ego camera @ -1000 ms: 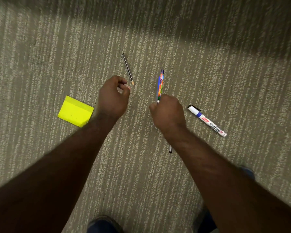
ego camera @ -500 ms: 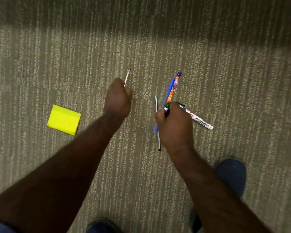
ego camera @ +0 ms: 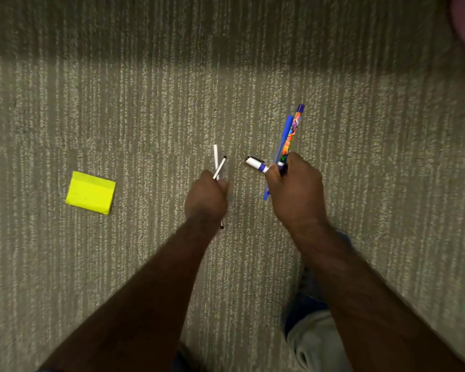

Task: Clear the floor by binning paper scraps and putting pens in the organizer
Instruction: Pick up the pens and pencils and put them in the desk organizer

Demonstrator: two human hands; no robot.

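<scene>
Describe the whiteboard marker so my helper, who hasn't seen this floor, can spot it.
On the carpet, find the right hand, which grips a blue pen and a multicoloured pen pointing away. The marker juts left from that fist. Unlike those slim pens, it is thick and white with a blue band.

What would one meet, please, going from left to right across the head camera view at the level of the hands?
Yellow sticky-note pad → left hand gripping two thin pens → whiteboard marker → right hand gripping the blue pen and the colourful pen.
</scene>
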